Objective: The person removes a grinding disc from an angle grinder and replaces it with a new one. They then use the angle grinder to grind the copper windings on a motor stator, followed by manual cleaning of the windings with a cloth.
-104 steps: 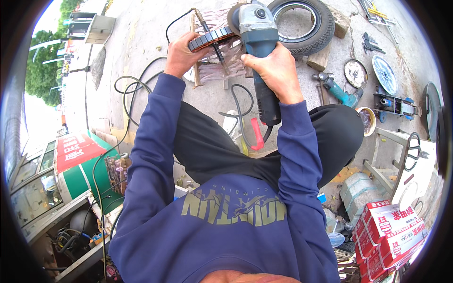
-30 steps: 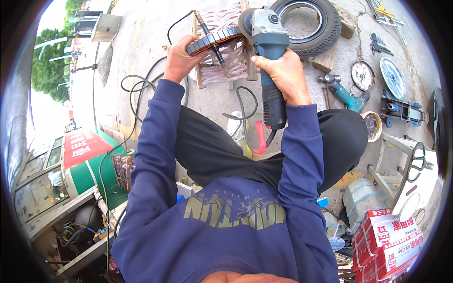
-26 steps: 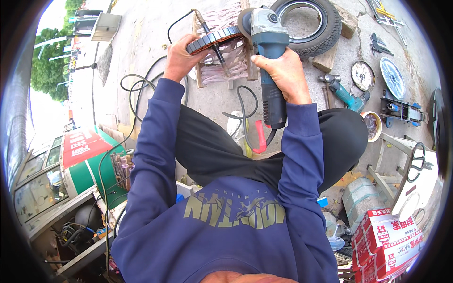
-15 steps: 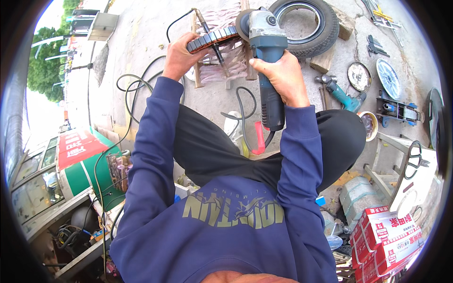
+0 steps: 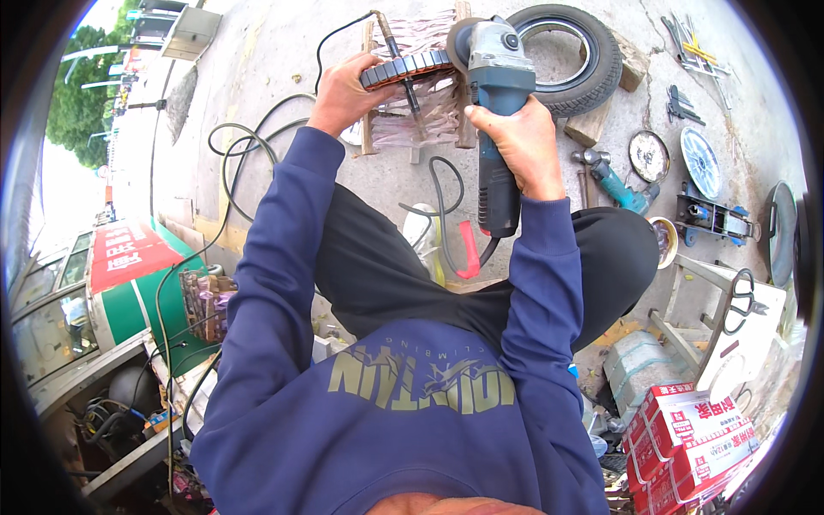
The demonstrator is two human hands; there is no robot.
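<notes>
My right hand (image 5: 522,142) is wrapped round the body of a blue and grey angle grinder (image 5: 500,86), its cord end hanging toward my knees. The grinder's disc (image 5: 462,45) meets or nearly meets the right end of a motor stator (image 5: 407,69), a ring of metal teeth with copper windings. My left hand (image 5: 350,93) grips that ring at its left end, fingers closed on the edge. Through the ring's middle runs a dark shaft (image 5: 412,99), with a black cable bending off its top. Underneath lies a wooden frame (image 5: 367,129) wound with pale pinkish strips.
A tyre on its rim (image 5: 611,64) rests on wooden blocks just right of the grinder. Beyond my right knee lie a teal power tool (image 5: 627,190), a wheel disc (image 5: 702,163) and a floor jack (image 5: 717,216). Loose cable (image 5: 225,172) loops over the floor at left. Red-white boxes (image 5: 687,446) stand lower right.
The ring, the grinder and both hands appear slightly further right in the picture, while nearby background things have shifted too as the view turned. Both grips stay the same.
</notes>
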